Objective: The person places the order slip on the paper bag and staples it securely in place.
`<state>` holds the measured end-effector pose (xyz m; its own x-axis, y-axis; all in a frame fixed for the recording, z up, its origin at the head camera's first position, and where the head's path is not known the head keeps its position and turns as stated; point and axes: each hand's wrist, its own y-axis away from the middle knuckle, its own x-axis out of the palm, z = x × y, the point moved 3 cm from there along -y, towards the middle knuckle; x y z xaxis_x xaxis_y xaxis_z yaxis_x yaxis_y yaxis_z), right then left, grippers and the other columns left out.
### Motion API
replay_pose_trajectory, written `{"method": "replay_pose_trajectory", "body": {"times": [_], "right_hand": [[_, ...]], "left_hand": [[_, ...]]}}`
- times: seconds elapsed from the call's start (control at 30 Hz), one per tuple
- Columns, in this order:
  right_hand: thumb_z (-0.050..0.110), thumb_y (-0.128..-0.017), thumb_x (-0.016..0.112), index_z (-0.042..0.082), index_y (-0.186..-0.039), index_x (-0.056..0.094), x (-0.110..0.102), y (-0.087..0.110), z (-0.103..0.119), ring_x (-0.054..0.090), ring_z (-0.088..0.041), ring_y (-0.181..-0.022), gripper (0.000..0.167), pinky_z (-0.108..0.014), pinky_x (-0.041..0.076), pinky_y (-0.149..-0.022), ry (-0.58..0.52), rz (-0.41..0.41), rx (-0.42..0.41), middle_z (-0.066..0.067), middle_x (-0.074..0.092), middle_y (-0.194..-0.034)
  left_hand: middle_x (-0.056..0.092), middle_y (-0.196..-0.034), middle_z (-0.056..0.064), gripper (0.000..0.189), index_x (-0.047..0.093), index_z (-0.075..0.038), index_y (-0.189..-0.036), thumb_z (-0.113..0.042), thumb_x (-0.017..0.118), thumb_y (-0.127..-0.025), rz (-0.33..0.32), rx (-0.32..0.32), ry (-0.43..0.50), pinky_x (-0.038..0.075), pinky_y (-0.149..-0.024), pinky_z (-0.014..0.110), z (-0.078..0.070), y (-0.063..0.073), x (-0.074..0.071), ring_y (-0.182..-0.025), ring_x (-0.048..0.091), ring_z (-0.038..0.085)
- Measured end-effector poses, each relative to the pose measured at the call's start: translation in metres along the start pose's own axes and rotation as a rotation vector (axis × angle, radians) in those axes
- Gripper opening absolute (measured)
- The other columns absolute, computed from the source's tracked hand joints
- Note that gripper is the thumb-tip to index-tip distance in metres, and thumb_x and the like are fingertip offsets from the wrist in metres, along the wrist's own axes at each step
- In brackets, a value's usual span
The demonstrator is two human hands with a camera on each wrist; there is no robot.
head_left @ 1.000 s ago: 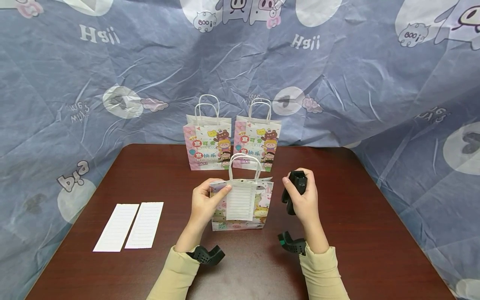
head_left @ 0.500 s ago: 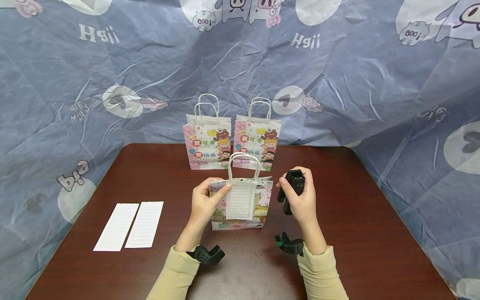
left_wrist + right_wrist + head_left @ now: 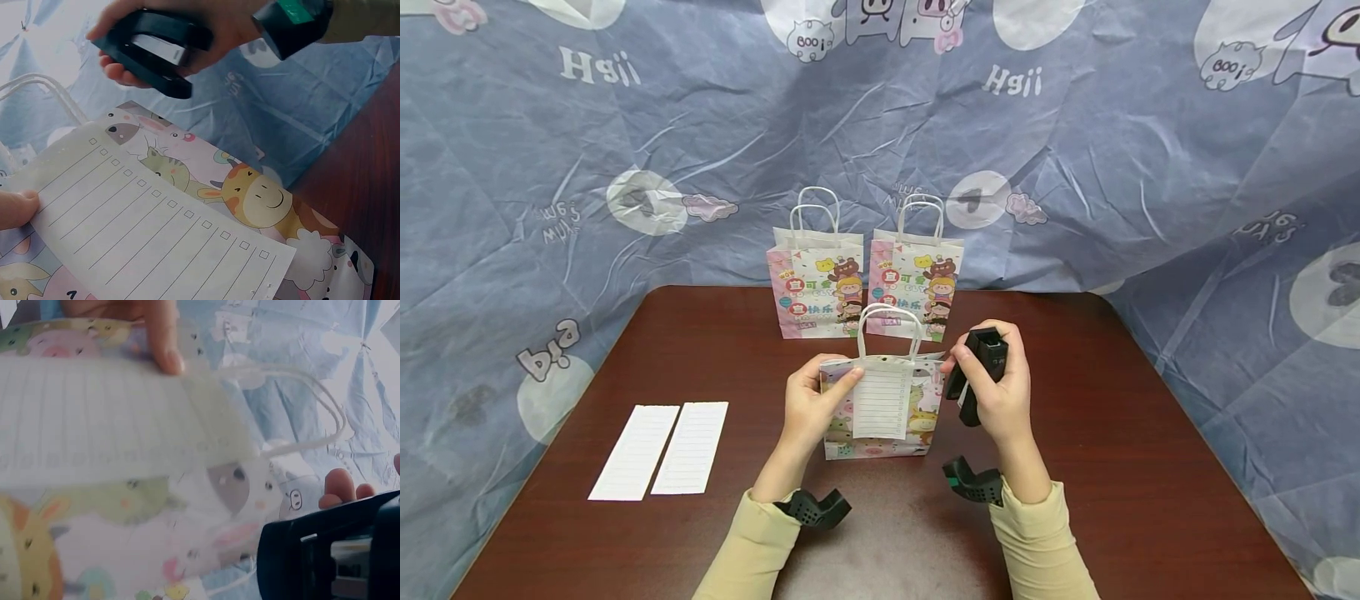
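Observation:
A paper gift bag (image 3: 927,417) with cartoon animals and white handles stands at the middle of the table. My left hand (image 3: 811,404) pinches its upper left edge, the thumb pressing a lined white paper slip (image 3: 880,406) flat against the front. The slip has a column of small checkboxes, seen in the left wrist view. My right hand (image 3: 1003,375) grips a black stapler (image 3: 981,367) just right of the bag's top edge. In the left wrist view the stapler (image 3: 153,53) has its jaws apart, with no paper between them.
Two more gift bags, one on the left (image 3: 816,292) and one on the right (image 3: 913,287), stand at the back of the table. Two lined slips, one (image 3: 634,452) beside another (image 3: 690,447), lie at the left. A blue printed cloth (image 3: 715,125) hangs behind.
My right hand has moved left with the stapler, closer to the bag, and tilted it slightly. The left hand, the bag and the slip stay in place.

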<state>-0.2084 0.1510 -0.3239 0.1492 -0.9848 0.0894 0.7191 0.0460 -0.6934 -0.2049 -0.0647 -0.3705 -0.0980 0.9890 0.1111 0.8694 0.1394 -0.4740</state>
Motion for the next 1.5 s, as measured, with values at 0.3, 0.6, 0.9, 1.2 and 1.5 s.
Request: {"method": "replay_pose_trajectory", "body": {"times": [0.3,0.6,0.9,1.2,1.5], "right_hand": [[-0.007,-0.090,0.051,-0.016,-0.111,0.035,0.018,-0.004,0.001,0.066,-0.017,-0.067,0.029,-0.032,0.054,-0.059,-0.041,0.014,0.023,-0.008,0.057,-0.086],[-0.005,-0.089,0.054,-0.015,-0.113,0.036,0.036,-0.005,-0.003,0.065,-0.016,-0.069,0.031,-0.029,0.053,-0.064,0.007,0.057,0.006,-0.010,0.055,-0.085],[-0.002,-0.090,0.056,-0.012,-0.115,0.037,0.049,-0.005,-0.008,0.065,-0.019,-0.080,0.033,-0.031,0.054,-0.071,0.075,0.090,-0.058,-0.013,0.054,-0.091],[0.008,-0.092,0.058,-0.010,-0.115,0.037,0.060,-0.009,-0.010,0.065,-0.028,-0.078,0.036,-0.026,0.050,-0.065,0.106,0.085,-0.113,-0.018,0.055,-0.091],[0.024,-0.094,0.058,-0.012,-0.115,0.035,0.069,-0.012,-0.015,0.064,-0.017,-0.082,0.048,-0.025,0.051,-0.067,0.073,0.059,-0.144,-0.020,0.053,-0.092]], "left_hand": [[0.062,-0.082,0.023,0.011,0.062,0.014,-0.089,0.010,0.067,-0.080,0.002,0.001,-0.003,0.046,-0.063,0.019,-0.001,0.000,0.000,-0.072,0.056,0.008],[0.062,-0.083,0.023,0.011,0.062,0.013,-0.090,0.010,0.067,-0.080,0.007,0.000,-0.007,0.047,-0.063,0.020,-0.002,0.000,0.001,-0.072,0.057,0.008],[0.063,-0.083,0.021,0.012,0.062,0.013,-0.090,0.009,0.068,-0.080,0.007,-0.008,-0.023,0.048,-0.062,0.020,-0.002,0.000,0.000,-0.071,0.057,0.007],[0.062,-0.084,0.025,0.012,0.062,0.013,-0.090,0.008,0.068,-0.081,0.016,-0.008,-0.026,0.048,-0.063,0.020,-0.002,0.000,0.000,-0.072,0.057,0.007],[0.062,-0.083,0.025,0.011,0.062,0.013,-0.089,0.009,0.067,-0.080,0.019,-0.007,-0.024,0.048,-0.062,0.020,-0.001,0.000,0.000,-0.071,0.057,0.008]]}}
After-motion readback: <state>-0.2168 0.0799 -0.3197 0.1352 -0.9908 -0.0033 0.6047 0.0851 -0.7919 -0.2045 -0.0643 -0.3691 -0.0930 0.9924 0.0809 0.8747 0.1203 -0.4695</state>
